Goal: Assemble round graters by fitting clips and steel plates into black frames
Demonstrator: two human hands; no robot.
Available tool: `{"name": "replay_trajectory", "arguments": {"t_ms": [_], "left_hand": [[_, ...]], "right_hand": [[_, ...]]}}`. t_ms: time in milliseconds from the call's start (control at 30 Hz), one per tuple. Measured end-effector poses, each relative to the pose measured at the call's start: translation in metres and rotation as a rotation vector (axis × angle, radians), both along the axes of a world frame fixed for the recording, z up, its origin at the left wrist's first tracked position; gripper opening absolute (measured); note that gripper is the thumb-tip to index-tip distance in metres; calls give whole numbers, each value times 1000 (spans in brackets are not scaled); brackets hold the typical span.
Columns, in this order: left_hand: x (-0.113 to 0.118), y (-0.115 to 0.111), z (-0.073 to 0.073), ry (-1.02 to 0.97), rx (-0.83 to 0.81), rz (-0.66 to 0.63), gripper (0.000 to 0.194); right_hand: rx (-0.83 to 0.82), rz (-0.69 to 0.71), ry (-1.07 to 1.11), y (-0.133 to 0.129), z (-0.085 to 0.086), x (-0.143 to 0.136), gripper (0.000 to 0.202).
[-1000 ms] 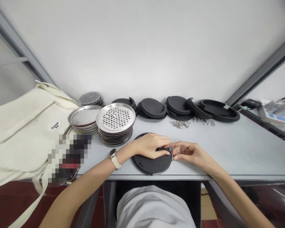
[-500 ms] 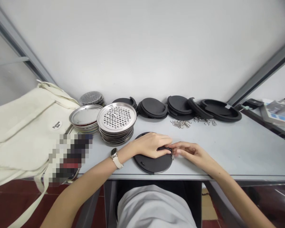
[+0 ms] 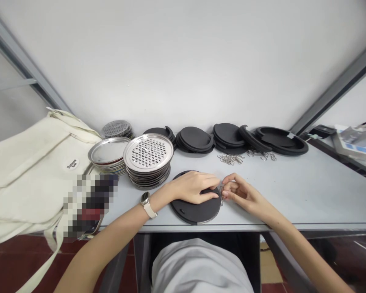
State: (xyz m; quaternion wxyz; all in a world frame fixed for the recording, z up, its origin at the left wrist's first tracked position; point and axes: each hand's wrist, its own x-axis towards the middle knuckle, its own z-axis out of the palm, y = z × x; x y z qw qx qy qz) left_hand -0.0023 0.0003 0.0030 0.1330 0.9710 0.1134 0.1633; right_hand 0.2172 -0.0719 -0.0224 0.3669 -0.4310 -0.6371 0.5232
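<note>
A round black disc (image 3: 198, 209) lies flat near the table's front edge, with a silver strip showing along its lower right rim. My left hand (image 3: 198, 187) rests on top of it, fingers pointing right and thumb apart, pressing it without gripping. At the disc's right edge hangs a small metal clip (image 3: 221, 198). My right hand (image 3: 239, 192) pinches at this clip with thumb and fingertips, its index finger raised and bent.
Stacked metal grater plates (image 3: 148, 154) and plain metal lids (image 3: 108, 151) stand at left, beside a cream bag (image 3: 33, 162). Black discs (image 3: 195, 139) line the wall. Loose metal clips (image 3: 231, 159) lie before them. A black ring-shaped tray (image 3: 282, 140) sits farther right.
My right index finger has lifted off the disc's edge, and the hand has opened a little around the clip. My left hand has stayed on the disc.
</note>
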Motion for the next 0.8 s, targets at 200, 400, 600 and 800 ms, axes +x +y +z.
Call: {"name": "replay_trajectory", "arguments": {"t_ms": [200, 400, 600, 800], "left_hand": [[0, 0, 1, 4, 4, 0, 14], [-1, 0, 0, -10, 24, -7, 13], [0, -1, 0, -18, 38, -8, 15], [-1, -2, 2, 1, 42, 1, 16]], "right_hand": [[-26, 12, -13, 0, 3, 3, 24], [-49, 1, -17, 1, 5, 0, 23], [-20, -75, 8, 0, 1, -10, 25], [26, -79, -47, 0, 0, -12, 29]]}}
